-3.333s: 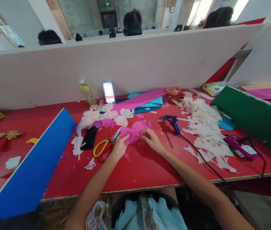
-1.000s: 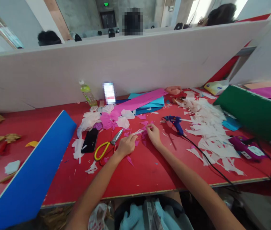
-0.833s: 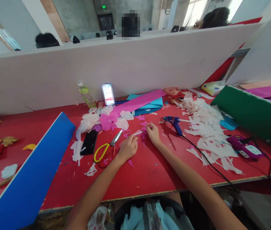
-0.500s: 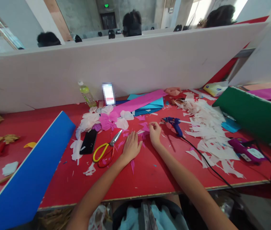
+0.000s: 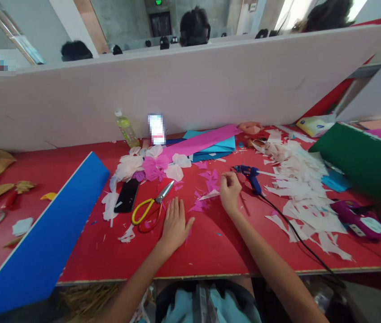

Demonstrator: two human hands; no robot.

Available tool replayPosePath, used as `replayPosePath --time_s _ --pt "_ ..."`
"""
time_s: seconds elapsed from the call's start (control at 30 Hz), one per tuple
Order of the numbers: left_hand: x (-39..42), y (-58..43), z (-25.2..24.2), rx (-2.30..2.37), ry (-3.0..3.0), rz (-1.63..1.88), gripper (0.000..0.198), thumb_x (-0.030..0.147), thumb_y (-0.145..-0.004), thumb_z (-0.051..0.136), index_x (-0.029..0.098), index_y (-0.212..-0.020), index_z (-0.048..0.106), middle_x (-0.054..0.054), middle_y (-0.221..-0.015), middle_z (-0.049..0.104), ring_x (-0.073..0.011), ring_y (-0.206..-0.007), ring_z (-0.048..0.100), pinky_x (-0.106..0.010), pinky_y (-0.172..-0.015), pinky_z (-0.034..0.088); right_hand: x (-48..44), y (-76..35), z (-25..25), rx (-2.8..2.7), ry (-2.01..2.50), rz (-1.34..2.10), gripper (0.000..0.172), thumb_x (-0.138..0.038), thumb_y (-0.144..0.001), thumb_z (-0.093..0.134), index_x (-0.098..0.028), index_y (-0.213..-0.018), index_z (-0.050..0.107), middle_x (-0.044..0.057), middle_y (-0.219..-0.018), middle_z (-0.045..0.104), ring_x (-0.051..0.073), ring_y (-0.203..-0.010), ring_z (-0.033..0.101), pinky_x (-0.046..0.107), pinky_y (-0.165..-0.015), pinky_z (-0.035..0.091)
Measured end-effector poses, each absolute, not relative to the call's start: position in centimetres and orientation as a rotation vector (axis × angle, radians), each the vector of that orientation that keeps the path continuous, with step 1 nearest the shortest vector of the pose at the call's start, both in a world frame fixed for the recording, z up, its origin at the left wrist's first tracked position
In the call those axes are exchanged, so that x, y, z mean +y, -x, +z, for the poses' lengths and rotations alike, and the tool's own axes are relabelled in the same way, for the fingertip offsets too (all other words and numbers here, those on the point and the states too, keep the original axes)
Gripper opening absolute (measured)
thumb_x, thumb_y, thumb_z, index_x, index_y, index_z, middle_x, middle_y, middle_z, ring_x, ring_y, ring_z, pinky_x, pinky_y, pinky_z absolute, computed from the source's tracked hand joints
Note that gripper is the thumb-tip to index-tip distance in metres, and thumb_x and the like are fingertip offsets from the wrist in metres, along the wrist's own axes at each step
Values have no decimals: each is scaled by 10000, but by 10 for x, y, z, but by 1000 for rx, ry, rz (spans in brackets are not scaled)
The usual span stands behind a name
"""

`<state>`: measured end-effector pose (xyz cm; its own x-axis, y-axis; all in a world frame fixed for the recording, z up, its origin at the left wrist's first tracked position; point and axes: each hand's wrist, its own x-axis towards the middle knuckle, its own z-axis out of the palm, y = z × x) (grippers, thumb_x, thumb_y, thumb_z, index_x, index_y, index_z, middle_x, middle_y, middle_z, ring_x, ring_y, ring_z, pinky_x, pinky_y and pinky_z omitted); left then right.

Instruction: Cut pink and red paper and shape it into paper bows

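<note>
My left hand (image 5: 176, 226) lies flat on the red table, fingers apart, holding nothing, just right of the yellow-handled scissors (image 5: 151, 208). My right hand (image 5: 229, 192) is curled with its fingertips bunched, and nothing shows between them. It is nearest the blue hot glue gun (image 5: 249, 176), lying a little to its right. Scraps of magenta crepe paper (image 5: 208, 188) are scattered between my hands. Farther back, a magenta paper bow (image 5: 153, 168) sits among pale pink paper flowers (image 5: 128, 167). A black smartphone (image 5: 126, 195) lies left of the scissors.
A pile of white paper offcuts (image 5: 301, 193) fills the table's right side. A blue board (image 5: 42, 229) leans at left, a green board (image 5: 358, 166) at right. Rolled paper sheets (image 5: 203, 143), a bottle (image 5: 127, 130) and a white divider (image 5: 190, 85) stand behind; people sit beyond it.
The magenta bow held between my hands earlier now lies among the pale flowers. My left hand has flattened and slid toward me, and my right hand has moved slightly right.
</note>
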<state>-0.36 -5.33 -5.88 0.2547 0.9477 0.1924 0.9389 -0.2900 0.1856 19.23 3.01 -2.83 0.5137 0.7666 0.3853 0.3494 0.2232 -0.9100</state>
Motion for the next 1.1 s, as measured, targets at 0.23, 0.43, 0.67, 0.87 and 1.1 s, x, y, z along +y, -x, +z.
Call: replayPosePath --time_s 0.23,0.43,0.67,0.87,1.1 --pt "-33 -38 -58 1778 -2570 259 721 481 -870 408 22 -1411 282 -232 -1481 237 -331 -1381 203 -468 -1116 235 -31 -265 -22 -1440 2074 62 378 -482 -829 414 -181 -702 603 35 -598 563 167 -595 496 264 -548 259" --pt "13 -62 -54 1936 -2449 329 760 517 -861 401 57 -1440 221 -249 -1480 225 -354 -1377 204 -518 -1096 217 -7 -315 -33 -1525 2136 -291 669 -598 -770 493 -83 -1197 491 205 -1072 585 304 -950 528 353 -730 365" --pt "50 -93 -59 1832 -2385 456 714 471 -859 407 -12 -1379 328 -260 -1457 275 -332 -1377 219 -477 -1120 178 34 -331 -35 -1658 2272 85 363 -449 -857 421 -162 -960 616 109 -802 640 254 -785 559 351 -704 318" --pt "77 -138 -64 1772 -2304 543 642 345 -870 391 -34 -1381 308 -252 -1455 288 -293 -1385 216 -448 -1137 146 31 -338 -25 -1410 2234 -70 386 -402 -887 314 -137 -929 591 89 -710 609 231 -722 522 393 -760 251" --pt "94 -229 -58 1247 -2485 664 527 310 -891 342 20 -1324 417 -193 -1356 468 -244 -1282 404 -373 -1099 272 35 -343 -8 -1090 2117 -284 374 -427 -875 302 -165 -850 567 79 -747 605 220 -722 499 411 -792 234"
